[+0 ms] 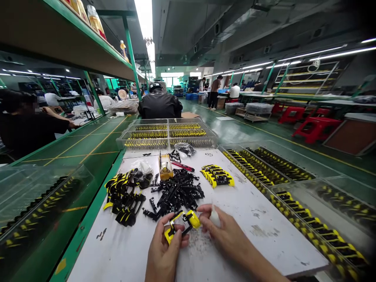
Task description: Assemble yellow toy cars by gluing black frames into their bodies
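Note:
My left hand (165, 250) is closed around a yellow-and-black plastic part (193, 219), held low over the white board. In my right hand (229, 237) is a small white squeeze bottle with a thin nozzle (215, 217), its tip pointing up. The right thumb and forefinger are close to the part's right end; whether they touch it I cannot tell. Just beyond the hands lies a heap of small black plastic pieces (180, 190). Yellow-and-black parts (125, 196) are stacked at the left, and a neat row of similar parts (217, 175) sits at the right.
A small amber box (166, 168) and a red cutter knife (182, 166) lie behind the heap. Clear trays filled with parts stand at the back (168, 135), right (293, 199) and left (44, 211). Overhead at left runs a shelf (96, 37). A person in black (160, 102) sits ahead.

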Demonstrator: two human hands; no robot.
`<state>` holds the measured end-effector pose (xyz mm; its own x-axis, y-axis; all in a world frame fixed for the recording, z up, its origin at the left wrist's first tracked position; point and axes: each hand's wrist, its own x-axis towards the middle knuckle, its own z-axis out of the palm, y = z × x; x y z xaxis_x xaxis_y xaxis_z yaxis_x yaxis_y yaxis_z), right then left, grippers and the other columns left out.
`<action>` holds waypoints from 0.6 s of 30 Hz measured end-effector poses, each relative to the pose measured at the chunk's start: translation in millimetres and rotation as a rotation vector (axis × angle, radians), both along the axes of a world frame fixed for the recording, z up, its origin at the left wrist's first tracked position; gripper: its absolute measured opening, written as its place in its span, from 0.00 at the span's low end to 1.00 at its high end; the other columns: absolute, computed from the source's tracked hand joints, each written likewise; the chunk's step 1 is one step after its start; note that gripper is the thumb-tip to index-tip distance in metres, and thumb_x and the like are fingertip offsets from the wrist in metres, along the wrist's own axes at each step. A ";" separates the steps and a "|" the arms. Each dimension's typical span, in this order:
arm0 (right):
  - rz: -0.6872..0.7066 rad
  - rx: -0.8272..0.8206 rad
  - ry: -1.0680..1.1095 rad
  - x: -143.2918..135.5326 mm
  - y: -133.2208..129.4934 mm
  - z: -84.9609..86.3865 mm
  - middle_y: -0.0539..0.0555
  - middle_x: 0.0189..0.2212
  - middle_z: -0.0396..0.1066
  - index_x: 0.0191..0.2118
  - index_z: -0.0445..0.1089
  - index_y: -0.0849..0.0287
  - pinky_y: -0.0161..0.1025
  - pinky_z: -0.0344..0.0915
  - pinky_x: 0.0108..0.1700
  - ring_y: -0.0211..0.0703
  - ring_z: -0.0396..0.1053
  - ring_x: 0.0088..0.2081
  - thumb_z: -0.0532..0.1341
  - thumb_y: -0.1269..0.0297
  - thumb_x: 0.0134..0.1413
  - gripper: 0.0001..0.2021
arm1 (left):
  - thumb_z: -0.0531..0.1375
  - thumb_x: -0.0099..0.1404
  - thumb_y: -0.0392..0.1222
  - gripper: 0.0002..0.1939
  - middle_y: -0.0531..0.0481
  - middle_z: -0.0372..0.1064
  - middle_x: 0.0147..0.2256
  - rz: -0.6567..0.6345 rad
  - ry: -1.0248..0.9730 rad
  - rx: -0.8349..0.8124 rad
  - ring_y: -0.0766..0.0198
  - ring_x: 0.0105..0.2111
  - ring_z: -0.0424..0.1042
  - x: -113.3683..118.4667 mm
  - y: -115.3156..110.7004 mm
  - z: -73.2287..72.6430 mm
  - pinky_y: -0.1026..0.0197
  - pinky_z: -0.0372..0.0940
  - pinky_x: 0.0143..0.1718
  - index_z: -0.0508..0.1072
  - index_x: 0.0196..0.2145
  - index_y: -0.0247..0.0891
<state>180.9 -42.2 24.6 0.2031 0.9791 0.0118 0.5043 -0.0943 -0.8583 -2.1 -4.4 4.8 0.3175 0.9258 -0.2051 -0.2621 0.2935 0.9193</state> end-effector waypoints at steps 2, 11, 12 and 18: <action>-0.028 0.068 -0.133 15.1 16.7 5.5 0.50 0.33 0.72 0.41 0.68 0.55 0.38 0.65 0.37 0.42 0.70 0.34 0.54 0.54 0.58 0.12 | 0.66 0.52 0.52 0.32 0.46 0.72 0.36 0.016 0.027 0.023 0.56 0.34 0.76 -1.8 5.5 -2.4 0.57 0.72 0.39 0.65 0.51 0.35; 0.051 0.283 -0.515 43.5 87.9 -6.9 0.56 0.37 0.69 0.40 0.67 0.58 0.43 0.63 0.43 0.46 0.67 0.39 0.57 0.60 0.56 0.09 | 0.64 0.54 0.53 0.31 0.49 0.72 0.32 0.015 0.154 0.074 0.59 0.28 0.75 0.1 4.5 -13.8 0.60 0.71 0.33 0.68 0.52 0.36; 0.061 0.272 -0.518 42.7 89.8 -9.1 0.56 0.35 0.69 0.39 0.67 0.58 0.43 0.63 0.42 0.46 0.67 0.38 0.57 0.61 0.55 0.08 | 0.64 0.54 0.53 0.30 0.49 0.73 0.31 0.035 0.162 0.088 0.59 0.27 0.75 1.0 3.2 -14.9 0.60 0.71 0.32 0.69 0.51 0.36; 0.108 0.262 -0.511 44.4 85.4 -3.6 0.51 0.32 0.70 0.37 0.65 0.57 0.40 0.62 0.38 0.43 0.67 0.34 0.57 0.63 0.55 0.05 | 0.63 0.55 0.54 0.29 0.48 0.74 0.32 0.054 0.216 0.107 0.59 0.27 0.75 2.5 0.9 -15.3 0.61 0.71 0.31 0.69 0.51 0.36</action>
